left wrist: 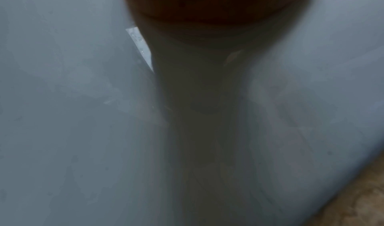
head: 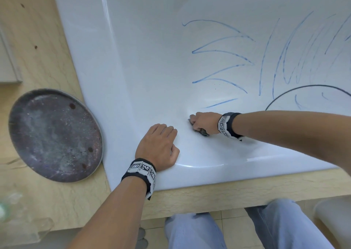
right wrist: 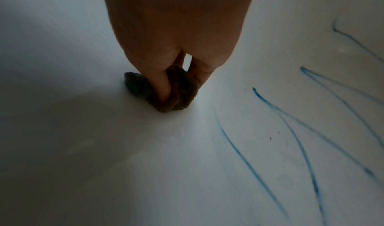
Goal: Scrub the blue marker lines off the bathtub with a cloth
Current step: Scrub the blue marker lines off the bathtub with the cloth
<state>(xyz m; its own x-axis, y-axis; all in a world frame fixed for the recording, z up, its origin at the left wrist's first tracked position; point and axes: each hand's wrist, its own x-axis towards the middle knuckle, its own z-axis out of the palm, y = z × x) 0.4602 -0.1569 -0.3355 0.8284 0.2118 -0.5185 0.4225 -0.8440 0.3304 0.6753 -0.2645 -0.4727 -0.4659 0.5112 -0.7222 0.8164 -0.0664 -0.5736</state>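
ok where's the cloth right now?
The cloth is bunched in the right hand, pressed on the bathtub inner wall just below the lowest blue marker line, right of the left hand.

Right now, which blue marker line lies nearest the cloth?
The short, isolated blue stroke just above the right hand gripping the cloth; the zigzag lines sit farther up the bathtub wall.

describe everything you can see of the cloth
The cloth is a small dark wad, brownish-grey with a fuzzy, towel-like nap. It is bunched up, not spread flat, and pressed against the white tub wall. The right hand grips it, fingers curled round it so that only its ends poke out; from the head view just a dark tip shows. It sits just short of the nearest blue line, not on it.
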